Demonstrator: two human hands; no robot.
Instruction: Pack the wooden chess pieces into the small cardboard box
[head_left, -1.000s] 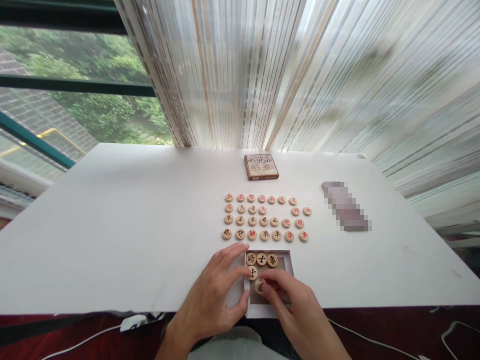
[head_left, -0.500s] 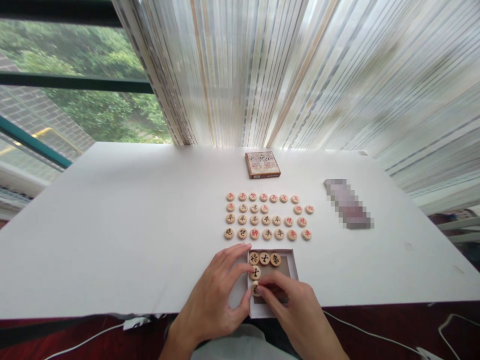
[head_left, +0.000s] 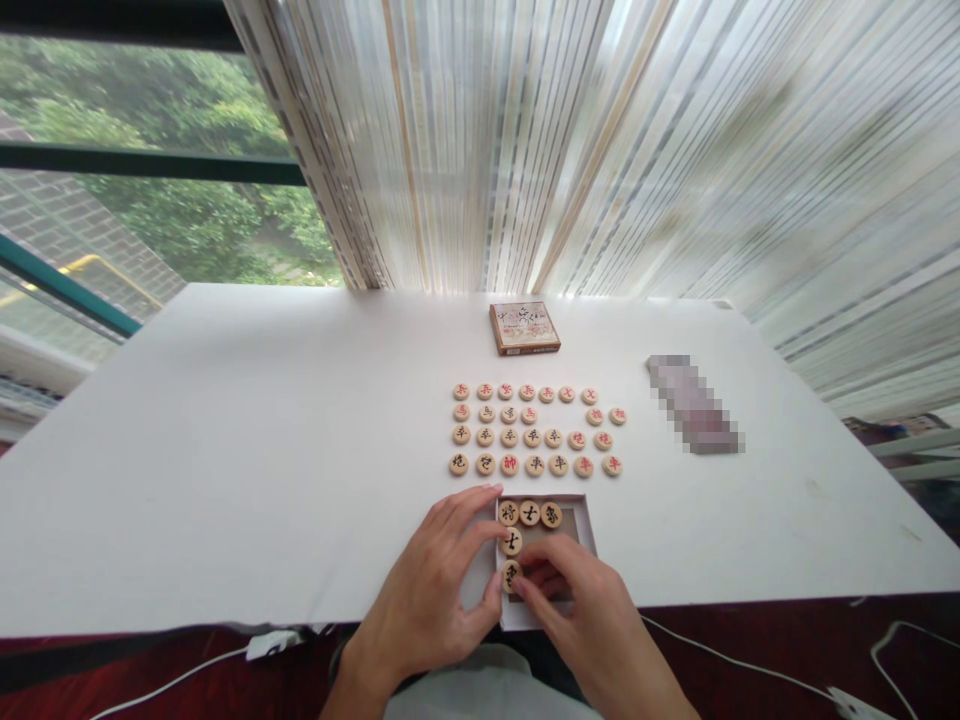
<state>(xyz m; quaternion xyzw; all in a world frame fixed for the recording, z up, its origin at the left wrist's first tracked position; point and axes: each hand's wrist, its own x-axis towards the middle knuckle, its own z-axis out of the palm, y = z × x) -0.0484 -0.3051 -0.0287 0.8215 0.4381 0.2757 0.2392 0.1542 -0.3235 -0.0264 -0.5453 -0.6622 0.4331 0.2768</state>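
An open shallow box [head_left: 591, 530] stands at the table's front edge. In it lie several round wooden Chinese chess pieces with black characters: a row of three along the far wall, a piece [head_left: 511, 541] below that row's left end, and another piece [head_left: 511, 576] nearest me. My left hand [head_left: 442, 580] rests spread along the box's left wall, its index finger against the upper of these two and its thumb beside the lower. Over the box, my right hand [head_left: 581, 600] has thumb and index finger apart, the thumb tip touching the right edge of the nearest piece.
Beyond the box, several rows of loose chess pieces [head_left: 509, 437] with red or black characters lie on the white table [head_left: 262, 450]. A closed printed box [head_left: 525, 328] sits behind them. A pixelated object [head_left: 694, 405] is at the right. White cables [head_left: 742, 665] run below the table edge.
The nearest piece now lies with its face more fully in view, and my right index finger has lifted off it, away from the thumb. My left hand has stayed in place.
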